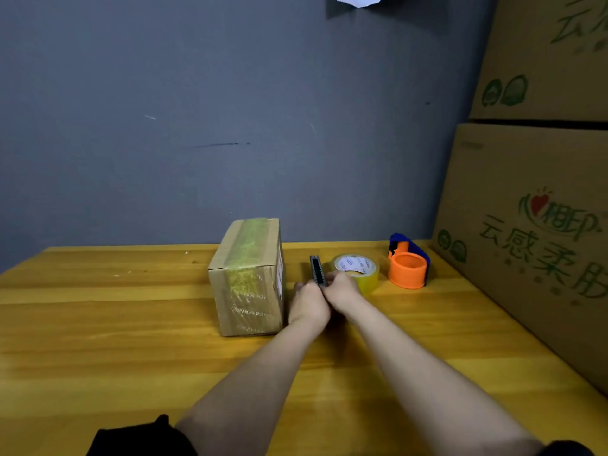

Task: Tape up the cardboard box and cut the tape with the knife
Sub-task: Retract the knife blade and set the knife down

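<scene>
Step in hand, as judged: handling the knife, not taping. Both hands meet just right of the small brown cardboard box (247,278), which stands on the table with a band of yellowish clear tape already running over its top and down the near face. The left hand (309,304) and right hand (342,292) are pressed together around the lower end of a dark grey utility knife (317,270); its upper part sticks up above the fingers. Both hands are closed on the handle. Whether the blade is out cannot be told; the knife is small and slightly blurred.

The roll of clear yellowish packing tape (357,271) lies flat on the table, just behind the right hand and partly hidden by it. No free tape end shows between roll and box, so either the cut is done or a new strip has yet to be pulled; I cannot tell which.

Next move, as judged: if the slider is being worked, one hand steadies the body while the other thumb pushes, with the blade kept pointing away from both wrists. A further strip would need one hand freed for the roll.

Surface: yellow-orange wooden plank table (131,324), varnished, grain running left to right. An orange and blue plastic tape dispenser (408,266) sits right of the roll, apart from it. Room: grey-blue wall (197,110) behind; large printed cardboard cartons (533,225) stacked at the right edge.
</scene>
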Demonstrator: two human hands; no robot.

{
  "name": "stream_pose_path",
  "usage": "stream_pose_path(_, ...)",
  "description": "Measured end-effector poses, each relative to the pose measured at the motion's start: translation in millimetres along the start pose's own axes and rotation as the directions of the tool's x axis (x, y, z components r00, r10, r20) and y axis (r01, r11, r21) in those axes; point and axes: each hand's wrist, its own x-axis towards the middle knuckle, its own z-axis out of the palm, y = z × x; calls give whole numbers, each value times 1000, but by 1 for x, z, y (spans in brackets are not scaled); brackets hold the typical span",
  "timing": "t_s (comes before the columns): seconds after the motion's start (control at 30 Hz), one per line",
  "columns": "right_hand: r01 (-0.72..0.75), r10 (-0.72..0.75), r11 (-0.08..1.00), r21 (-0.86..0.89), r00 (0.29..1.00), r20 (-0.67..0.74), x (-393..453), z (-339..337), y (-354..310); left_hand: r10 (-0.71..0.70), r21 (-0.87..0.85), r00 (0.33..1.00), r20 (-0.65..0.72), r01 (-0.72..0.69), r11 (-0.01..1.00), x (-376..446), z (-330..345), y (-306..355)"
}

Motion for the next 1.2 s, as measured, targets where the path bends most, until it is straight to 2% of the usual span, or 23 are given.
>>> stream_pose_path(0.13,-14,15,999,-46,1000,12,8,5,6,-25,149,999,30,20,989,9,4,-1)
stream_pose_path(0.33,-36,38,996,-80,999,19,16,8,8,-50,233,998,47,37,972,16,4,-1)
stream_pose_path(0.43,-34,37,997,-66,998,42,20,11,10,-84,224,996,37,74,972,21,5,-2)
stream_pose_path(0.53,-35,38,998,-54,998,49,22,12,12,-196,121,980,37,190,974,26,4,1)
stream_pose_path(0.6,-40,42,999,-30,998,50,22,12,13,-232,114,971,49,225,968,27,2,3)
stream_pose_path(0.77,-39,39,999,-7,997,63,24,13,14,-169,337,983,72,136,932,24,0,9)
stream_pose_path(0.87,-33,32,999,22,998,51,23,13,16,-154,406,983,98,102,908,26,0,10)
stream_pose_path(1.2,-6,4,999,47,999,36,19,6,17,-144,363,978,154,79,928,18,-4,13)
